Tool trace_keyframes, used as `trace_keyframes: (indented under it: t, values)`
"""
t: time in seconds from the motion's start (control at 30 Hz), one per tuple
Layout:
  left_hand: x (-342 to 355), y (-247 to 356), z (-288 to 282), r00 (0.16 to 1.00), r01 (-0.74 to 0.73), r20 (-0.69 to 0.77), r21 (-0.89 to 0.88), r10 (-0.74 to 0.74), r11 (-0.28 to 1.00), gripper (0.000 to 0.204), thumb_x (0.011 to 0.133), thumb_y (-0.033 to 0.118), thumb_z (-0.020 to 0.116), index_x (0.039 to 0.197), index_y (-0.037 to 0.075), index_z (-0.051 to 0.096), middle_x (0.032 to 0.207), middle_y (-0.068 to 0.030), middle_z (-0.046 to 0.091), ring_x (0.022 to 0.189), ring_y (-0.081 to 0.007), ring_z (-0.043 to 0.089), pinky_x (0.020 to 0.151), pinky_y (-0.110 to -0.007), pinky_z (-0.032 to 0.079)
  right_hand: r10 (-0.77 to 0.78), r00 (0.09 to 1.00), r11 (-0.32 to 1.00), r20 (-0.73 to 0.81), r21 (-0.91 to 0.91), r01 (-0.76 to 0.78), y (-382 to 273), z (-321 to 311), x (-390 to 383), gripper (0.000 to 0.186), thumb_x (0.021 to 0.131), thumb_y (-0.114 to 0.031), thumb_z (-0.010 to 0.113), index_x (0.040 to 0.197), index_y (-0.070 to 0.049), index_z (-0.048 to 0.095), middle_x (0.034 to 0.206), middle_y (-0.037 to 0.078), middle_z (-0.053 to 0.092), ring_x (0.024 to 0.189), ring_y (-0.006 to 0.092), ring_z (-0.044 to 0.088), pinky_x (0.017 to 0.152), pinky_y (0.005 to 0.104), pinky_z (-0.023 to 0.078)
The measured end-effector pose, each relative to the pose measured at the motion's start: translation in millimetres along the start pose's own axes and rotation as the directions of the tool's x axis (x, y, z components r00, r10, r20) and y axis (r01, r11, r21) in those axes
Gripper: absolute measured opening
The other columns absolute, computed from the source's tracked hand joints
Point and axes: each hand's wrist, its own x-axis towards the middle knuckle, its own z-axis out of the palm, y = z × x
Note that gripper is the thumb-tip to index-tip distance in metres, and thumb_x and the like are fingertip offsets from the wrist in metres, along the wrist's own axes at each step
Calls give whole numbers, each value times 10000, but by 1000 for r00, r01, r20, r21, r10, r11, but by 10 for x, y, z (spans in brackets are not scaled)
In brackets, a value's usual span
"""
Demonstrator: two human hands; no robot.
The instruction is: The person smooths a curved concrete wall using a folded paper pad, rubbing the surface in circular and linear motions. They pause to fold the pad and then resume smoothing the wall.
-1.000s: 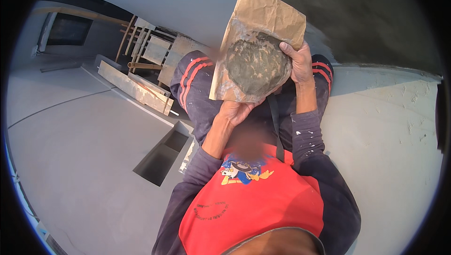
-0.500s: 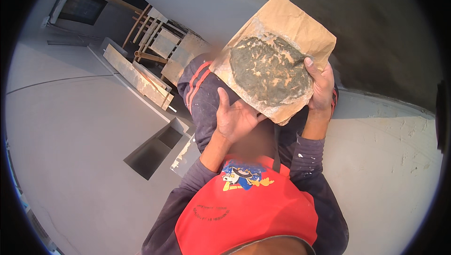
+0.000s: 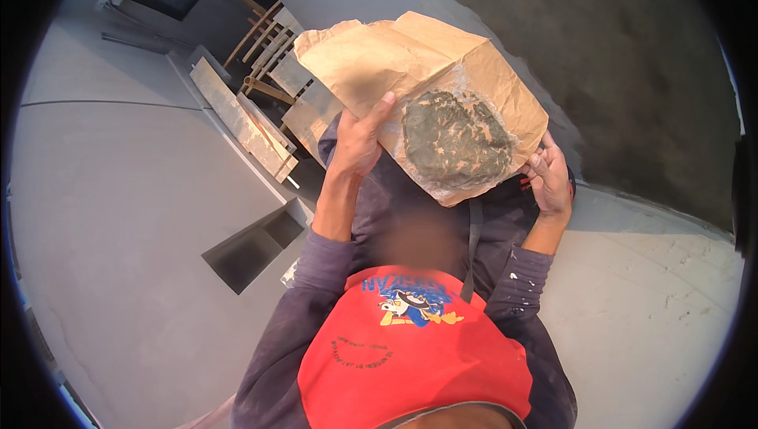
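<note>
Between my two hands is a sheet of brown kraft paper (image 3: 426, 46), creased and partly unfolded, held up over my lap. A rounded patch of dark grey, mortar-like paste (image 3: 456, 138) is stuck to its lower part, with whitish smears around it. My left hand (image 3: 359, 143) grips the left edge, thumb on top and fingers hidden behind the sheet. At the lower right corner, my right hand (image 3: 551, 180) pinches the paper between thumb and fingers. Both forearms are in dark sleeves, the right one spotted with white.
A wall with dark, damp-looking plaster (image 3: 624, 73) rises at the upper right. Stacked boards and wooden poles (image 3: 272, 46) stand at the upper left, beside a long pale plank (image 3: 237, 117). A rectangular recess (image 3: 245, 263) opens in the grey surface to my left. Pale concrete (image 3: 647, 287) lies to my right.
My left hand has moved up and taken hold of the paper's left edge. A fold has opened out to the left, and my right hand has shifted down to the right corner.
</note>
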Motion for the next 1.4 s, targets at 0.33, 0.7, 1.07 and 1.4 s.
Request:
trace_keyframes:
  t: [0.33,0.7,1.07,1.4]
  values:
    - [55,321,107,973,100,200,67,-112,993,491,891,112,666,1314,-30,459,1255,-113,551,1121,-197,553,930,-337,465,-301,954,864,6,-421,275,-468,394,562,865,762,-341,784,1389,75,358,1293,222,531,1228,275,510,1077,377,342]
    - [179,701,-549,934,277,148,269,-324,922,471,890,84,644,1297,-67,460,1223,-182,578,1085,-248,605,913,-367,515,318,945,936,76,132,-325,-53,842,897,990,758,-27,752,1438,132,51,1171,268,550,1161,267,561,971,344,485]
    - [44,59,-1238,909,336,-19,622,-416,707,413,925,113,620,1300,-13,501,1235,-95,589,1121,-185,564,949,-325,480,249,968,966,-33,75,-246,1205,879,727,506,763,90,663,1240,44,502,1120,136,618,1048,204,616,895,313,527]
    - [-651,-72,-1268,862,-506,499,845,88,172,355,651,118,767,996,202,765,1321,-86,582,1242,-297,523,1006,-382,452,-4,996,994,92,-104,14,1868,389,589,145,818,-2,657,951,16,711,1215,101,580,984,134,603,807,256,509]
